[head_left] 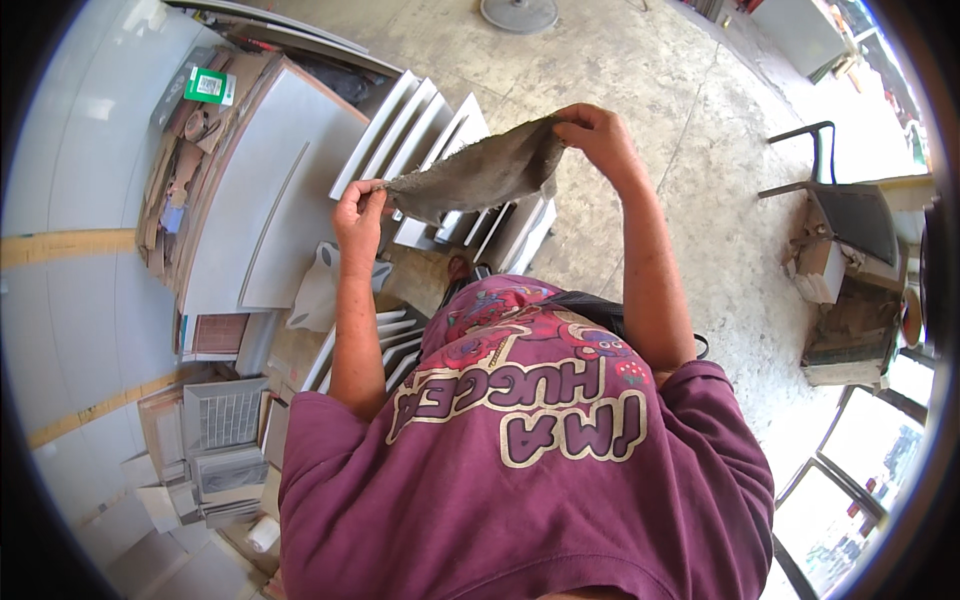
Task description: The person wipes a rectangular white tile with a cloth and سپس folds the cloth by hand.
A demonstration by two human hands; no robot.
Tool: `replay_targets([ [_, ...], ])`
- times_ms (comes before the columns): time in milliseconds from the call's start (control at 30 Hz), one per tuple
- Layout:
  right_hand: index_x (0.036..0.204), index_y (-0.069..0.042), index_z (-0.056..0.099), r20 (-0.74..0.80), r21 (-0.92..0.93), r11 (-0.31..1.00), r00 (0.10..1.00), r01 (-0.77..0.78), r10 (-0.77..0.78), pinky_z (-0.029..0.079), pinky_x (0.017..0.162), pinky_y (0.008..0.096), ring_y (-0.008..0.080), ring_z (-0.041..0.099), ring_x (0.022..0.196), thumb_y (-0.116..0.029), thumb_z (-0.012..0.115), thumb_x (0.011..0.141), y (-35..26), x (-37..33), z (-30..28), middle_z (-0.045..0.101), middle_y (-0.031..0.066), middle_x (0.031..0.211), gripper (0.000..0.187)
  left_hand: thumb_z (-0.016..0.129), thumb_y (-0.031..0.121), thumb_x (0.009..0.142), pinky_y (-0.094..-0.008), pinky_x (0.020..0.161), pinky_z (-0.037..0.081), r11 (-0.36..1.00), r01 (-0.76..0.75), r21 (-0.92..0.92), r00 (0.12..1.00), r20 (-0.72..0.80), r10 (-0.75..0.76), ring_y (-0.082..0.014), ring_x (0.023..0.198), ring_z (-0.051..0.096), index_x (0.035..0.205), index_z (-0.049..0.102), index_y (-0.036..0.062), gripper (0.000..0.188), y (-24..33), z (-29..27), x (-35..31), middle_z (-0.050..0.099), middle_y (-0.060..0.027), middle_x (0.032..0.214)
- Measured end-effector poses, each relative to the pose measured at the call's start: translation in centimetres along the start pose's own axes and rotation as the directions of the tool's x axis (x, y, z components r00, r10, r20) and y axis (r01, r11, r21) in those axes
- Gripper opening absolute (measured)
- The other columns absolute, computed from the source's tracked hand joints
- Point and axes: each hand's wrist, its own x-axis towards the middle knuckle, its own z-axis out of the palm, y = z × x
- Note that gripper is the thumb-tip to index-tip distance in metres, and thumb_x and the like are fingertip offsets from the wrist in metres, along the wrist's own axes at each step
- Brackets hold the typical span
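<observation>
A worn grey-brown cloth (465, 172) with frayed edges is stretched in the air between my two hands. My left hand (359, 210) pinches its left corner between thumb and fingers. At the upper right corner, my right hand (597, 140) grips it, held a little higher and farther away. The cloth sags slightly between the two grips. Below and behind it stand several white panels (400, 130) on edge, side by side, partly hidden by the cloth.
To the left, a large pale board (270, 190) leans beside a stack of cardboard and scraps (190, 170). Framed panels (225, 440) lie lower left. A black-framed chair (850, 215) stands right, near cardboard boxes (820, 270). A round metal base (520, 12) rests on the concrete floor (700, 190).
</observation>
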Motion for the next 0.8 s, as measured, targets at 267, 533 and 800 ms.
replay_targets([
  [267,0.094,-0.006,0.069,-0.002,-0.245,0.958,0.988,0.151,-0.157,0.049,0.067,0.0270,0.0124,0.061,0.069,-0.014,0.063,0.074,-3.2,0.9,-8.5,0.067,0.0057,0.078,0.022,0.054,0.001,0.086,-0.0247,0.063,0.053,0.975,0.056,-0.213,0.989,0.143,-0.025,-0.0104,0.069,0.059,0.097,0.059,-0.0032,0.013,3.5,4.4,-0.1,0.062,-0.0063,0.083],
  [533,0.096,-0.004,0.067,0.068,-0.350,0.919,0.984,0.180,-0.167,0.048,0.070,0.0284,0.0125,0.060,0.077,-0.015,0.064,0.078,-3.5,-1.8,-12.4,0.066,0.0064,0.082,0.021,0.054,0.003,0.086,-0.0280,0.065,0.053,0.927,0.178,-0.330,0.961,0.262,-0.091,-0.0122,0.068,0.057,0.099,0.056,-0.0011,0.014,6.0,6.1,0.0,0.060,-0.0065,0.084],
  [800,0.098,-0.004,0.066,-0.040,-0.168,0.974,0.986,0.151,-0.160,0.045,0.077,0.0251,0.0087,0.057,0.082,-0.011,0.061,0.082,-2.2,-6.4,-13.3,0.064,0.0023,0.085,0.018,0.060,0.011,0.085,-0.0210,0.059,0.045,0.983,0.145,-0.109,0.841,0.538,-0.065,-0.0064,0.065,0.051,0.101,0.060,-0.0002,0.020,7.7,8.3,-0.9,0.058,-0.0012,0.081],
])
